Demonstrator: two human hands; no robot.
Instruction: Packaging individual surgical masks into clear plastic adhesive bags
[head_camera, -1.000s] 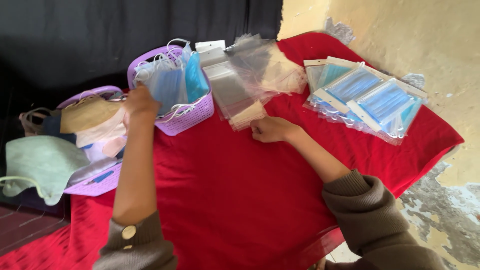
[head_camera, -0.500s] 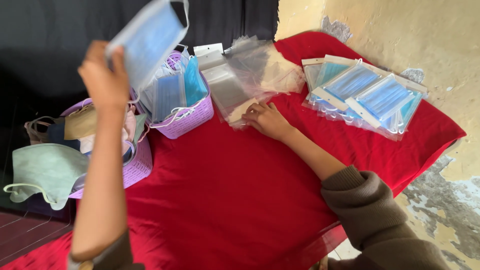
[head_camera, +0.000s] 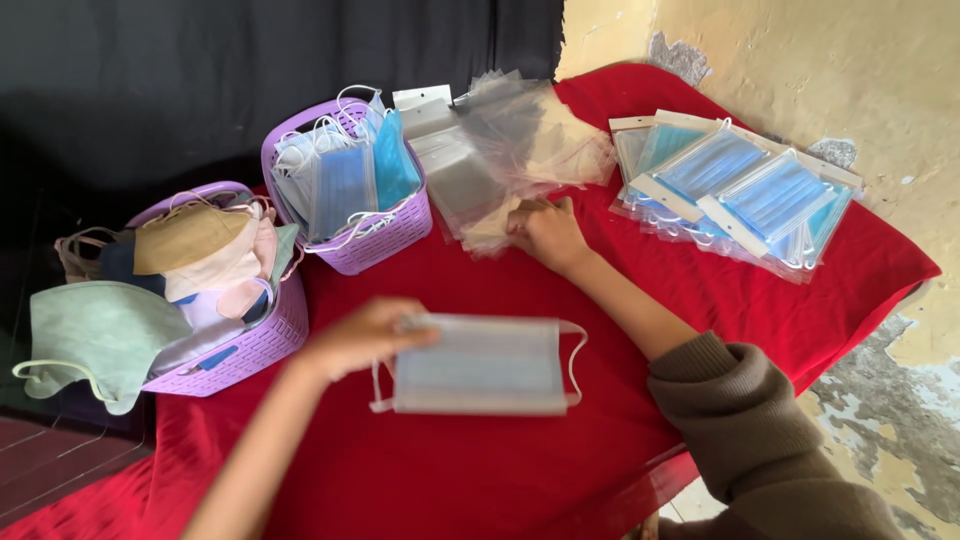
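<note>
The left hand (head_camera: 362, 340) has its grip closed on the left edge of a pale blue surgical mask (head_camera: 480, 364), thumb on top, holding it flat just above the red-covered counter (head_camera: 480, 480); the hand and mask are blurred, and white ear loops trail from both ends of the mask. The right hand (head_camera: 548, 232) lies beyond the mask, fingers curled down onto the near edge of a pile of clear plastic sleeves (head_camera: 500, 160); whether it pinches a sleeve or only presses on it, I cannot tell.

Left of that pile, just beside it, stands a small purple basket (head_camera: 385, 240) filled with more blue surgical masks set on edge. Farther left of the pile, a second purple basket (head_camera: 260, 340) holds folded masks in tan, pink and white, with a pale green mask (head_camera: 95, 335) hanging over its outer side. Right of the pile, near the counter's far corner by the yellow wall, lies a fanned stack of packaged masks (head_camera: 740, 190), blue ones sealed in clear sleeves with white header strips.
</note>
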